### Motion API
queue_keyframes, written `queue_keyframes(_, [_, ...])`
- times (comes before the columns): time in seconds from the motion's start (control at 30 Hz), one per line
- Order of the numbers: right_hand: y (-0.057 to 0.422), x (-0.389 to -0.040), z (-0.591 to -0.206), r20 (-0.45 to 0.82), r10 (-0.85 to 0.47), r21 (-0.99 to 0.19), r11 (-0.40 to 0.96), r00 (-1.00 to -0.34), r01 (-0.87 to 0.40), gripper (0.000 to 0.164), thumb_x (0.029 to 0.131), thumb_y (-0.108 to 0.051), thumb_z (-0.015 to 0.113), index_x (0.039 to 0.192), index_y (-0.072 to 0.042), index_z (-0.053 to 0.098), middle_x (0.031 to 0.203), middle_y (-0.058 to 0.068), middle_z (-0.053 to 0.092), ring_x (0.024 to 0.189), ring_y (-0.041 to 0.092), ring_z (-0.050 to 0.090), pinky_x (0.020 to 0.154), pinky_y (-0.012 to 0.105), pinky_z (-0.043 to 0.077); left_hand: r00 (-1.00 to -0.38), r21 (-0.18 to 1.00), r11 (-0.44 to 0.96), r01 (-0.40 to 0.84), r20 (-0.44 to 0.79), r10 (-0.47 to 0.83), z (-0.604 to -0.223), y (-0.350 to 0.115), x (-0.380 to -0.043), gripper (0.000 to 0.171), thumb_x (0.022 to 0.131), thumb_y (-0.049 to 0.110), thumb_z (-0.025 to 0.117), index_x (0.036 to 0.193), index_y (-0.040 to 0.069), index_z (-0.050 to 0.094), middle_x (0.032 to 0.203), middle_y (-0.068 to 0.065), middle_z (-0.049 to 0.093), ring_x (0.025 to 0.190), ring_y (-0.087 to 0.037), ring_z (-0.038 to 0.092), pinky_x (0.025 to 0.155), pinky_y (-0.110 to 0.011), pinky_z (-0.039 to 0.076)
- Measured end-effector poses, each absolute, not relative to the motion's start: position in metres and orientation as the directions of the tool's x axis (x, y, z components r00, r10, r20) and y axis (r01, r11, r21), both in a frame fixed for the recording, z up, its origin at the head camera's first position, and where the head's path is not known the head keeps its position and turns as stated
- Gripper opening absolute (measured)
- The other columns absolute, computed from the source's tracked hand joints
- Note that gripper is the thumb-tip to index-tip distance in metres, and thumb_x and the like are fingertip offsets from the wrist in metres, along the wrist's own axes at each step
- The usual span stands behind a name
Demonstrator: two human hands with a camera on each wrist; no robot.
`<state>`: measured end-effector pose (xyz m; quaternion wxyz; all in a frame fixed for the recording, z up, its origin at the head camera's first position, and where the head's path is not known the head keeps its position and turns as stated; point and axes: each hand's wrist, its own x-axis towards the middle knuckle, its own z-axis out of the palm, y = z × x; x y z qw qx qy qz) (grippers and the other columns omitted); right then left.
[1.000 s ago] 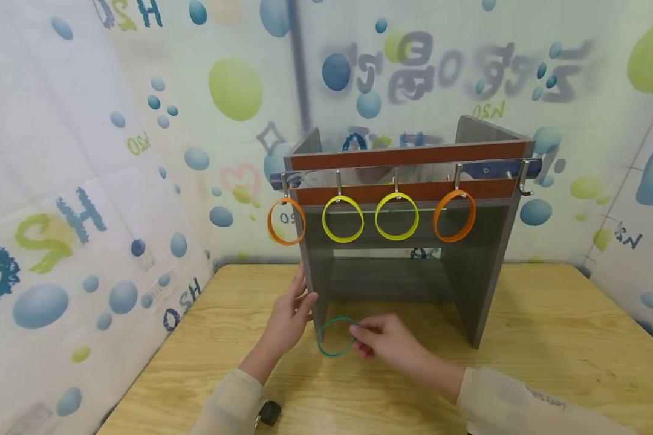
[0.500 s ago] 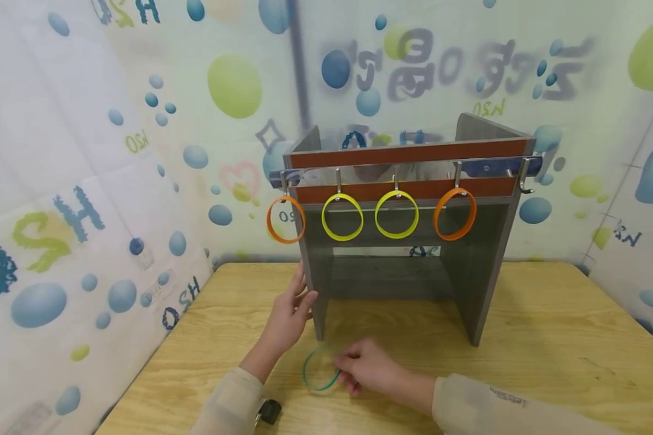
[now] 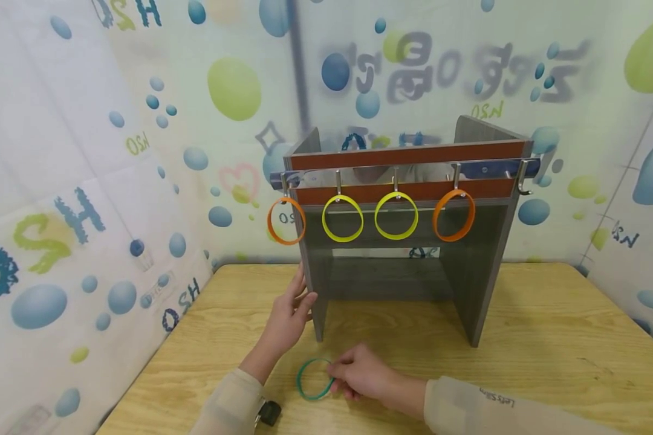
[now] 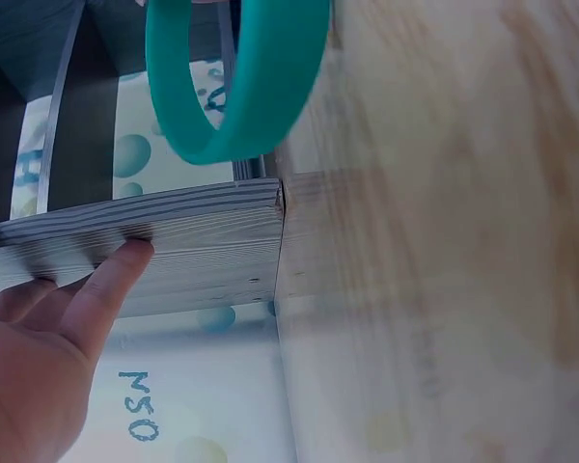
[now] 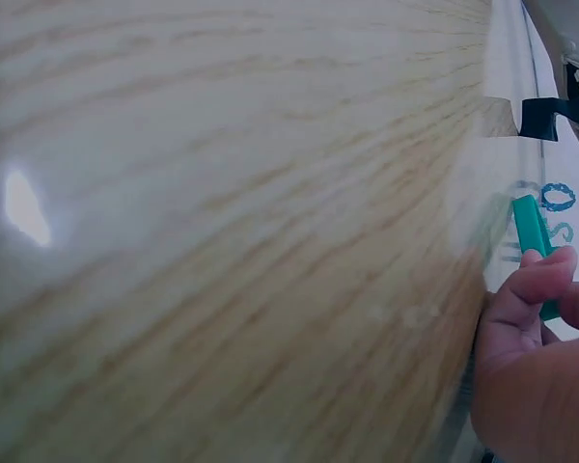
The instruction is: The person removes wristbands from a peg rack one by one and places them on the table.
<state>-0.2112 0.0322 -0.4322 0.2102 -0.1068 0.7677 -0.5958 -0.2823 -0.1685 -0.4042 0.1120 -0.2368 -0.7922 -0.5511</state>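
Note:
My right hand [image 3: 361, 371] pinches a thin teal ring [image 3: 299, 380] between thumb and fingers, low over the table in front of the grey stand. In the right wrist view the ring [image 5: 531, 227] is seen edge-on beyond the fingertips. My left hand [image 3: 285, 317] rests against the stand's left side panel [image 3: 317, 314]; its fingers lie fairly straight along the outer face, and the thumb is at the front edge. The left wrist view shows those fingers [image 4: 106, 289] touching the panel, with the teal ring [image 4: 270, 87] close to the camera.
Across the stand's front runs a hook rail [image 3: 370, 172]. Two orange rings [image 3: 454, 215] and two yellow rings [image 3: 343, 219] hang from its hooks. A bare hook [image 3: 524, 178] is at the right end. The wooden table [image 3: 549, 338] meets patterned curtains.
My right hand has moved down, nearer and to the left with the teal ring, away from the stand's left panel. The left hand and the hanging rings stay put.

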Motion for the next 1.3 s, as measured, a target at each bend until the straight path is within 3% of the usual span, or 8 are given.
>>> queue_keyframes(0.13, [0.034, -0.211, -0.433, -0.198, -0.432, -0.965, 0.241, -0.880, 0.099, 0.019, 0.102, -0.014, 0.070, 0.100, 0.002, 0.079, 0.070, -0.002, 0.072, 0.050, 0.002, 0.054, 0.048, 0.011, 0.047, -0.864, 0.823, 0.277, 0.496, 0.436, 0.250, -0.404, -0.168, -0.283, 0.073, 0.112, 0.014, 0.054, 0.173, 0.031, 0.017, 0.169, -0.016, 0.041, 0.134, -0.054, 0.061, 0.088, -0.043, 0.068])
queue_keyframes(0.23, [0.033, -0.211, -0.435, -0.199, -0.435, -0.969, 0.220, -0.878, 0.111, 0.016, 0.101, -0.011, 0.072, 0.101, 0.003, 0.078, 0.072, 0.001, 0.072, 0.050, 0.003, 0.056, 0.049, 0.011, 0.049, -0.866, 0.826, 0.274, 0.493, 0.436, 0.246, -0.404, -0.168, -0.283, 0.073, 0.112, 0.014, 0.055, 0.173, 0.031, 0.018, 0.169, -0.016, 0.042, 0.133, -0.053, 0.062, 0.088, -0.042, 0.068])
queue_keyframes(0.47, [0.032, -0.210, -0.440, -0.187, -0.436, -0.977, 0.180, -0.880, 0.119, 0.029, 0.097, -0.005, 0.074, 0.121, 0.011, 0.069, 0.079, 0.008, 0.075, 0.052, 0.006, 0.058, 0.048, 0.014, 0.051, -0.868, 0.834, 0.257, 0.488, 0.433, 0.242, -0.405, -0.169, -0.283, 0.073, 0.112, 0.013, 0.055, 0.172, 0.031, 0.018, 0.169, -0.016, 0.042, 0.133, -0.052, 0.062, 0.089, -0.044, 0.067])
queue_keyframes(0.77, [0.037, -0.208, -0.437, -0.188, -0.448, -0.977, 0.175, -0.874, 0.120, 0.036, 0.096, -0.004, 0.075, 0.127, 0.011, 0.065, 0.082, 0.011, 0.076, 0.052, 0.006, 0.059, 0.048, 0.015, 0.052, -0.862, 0.835, 0.241, 0.495, 0.438, 0.255, -0.405, -0.168, -0.283, 0.073, 0.112, 0.013, 0.054, 0.172, 0.032, 0.018, 0.169, -0.018, 0.041, 0.134, -0.056, 0.059, 0.091, -0.056, 0.065])
queue_keyframes(0.93, [0.044, -0.210, -0.432, -0.142, -0.423, -0.980, 0.190, -0.895, 0.066, 0.050, 0.093, -0.006, 0.077, 0.138, 0.008, 0.060, 0.078, 0.007, 0.073, 0.051, 0.007, 0.059, 0.050, 0.018, 0.054, -0.865, 0.834, 0.253, 0.491, 0.432, 0.256, -0.404, -0.169, -0.281, 0.074, 0.112, 0.013, 0.054, 0.172, 0.033, 0.017, 0.170, -0.017, 0.040, 0.135, -0.053, 0.060, 0.091, -0.049, 0.066])
queue_keyframes(1.1, [0.053, -0.212, -0.423, -0.024, -0.334, -0.990, 0.139, -0.942, -0.024, 0.058, 0.095, -0.004, 0.075, 0.147, 0.006, 0.052, 0.091, 0.010, 0.074, 0.055, 0.011, 0.060, 0.050, 0.022, 0.051, -0.872, 0.836, 0.262, 0.481, 0.425, 0.244, -0.404, -0.169, -0.280, 0.074, 0.111, 0.013, 0.055, 0.173, 0.030, 0.017, 0.169, -0.018, 0.041, 0.135, -0.051, 0.061, 0.090, -0.044, 0.067])
queue_keyframes(1.3, [0.065, -0.215, -0.404, 0.095, -0.093, -0.995, 0.000, -0.991, -0.096, 0.062, 0.098, -0.006, 0.076, 0.152, -0.016, 0.049, 0.106, 0.014, 0.075, 0.057, 0.014, 0.060, 0.050, 0.024, 0.053, -0.870, 0.838, 0.256, 0.483, 0.425, 0.250, -0.403, -0.169, -0.281, 0.074, 0.111, 0.012, 0.055, 0.173, 0.030, 0.018, 0.169, -0.019, 0.041, 0.136, -0.053, 0.059, 0.090, -0.044, 0.067])
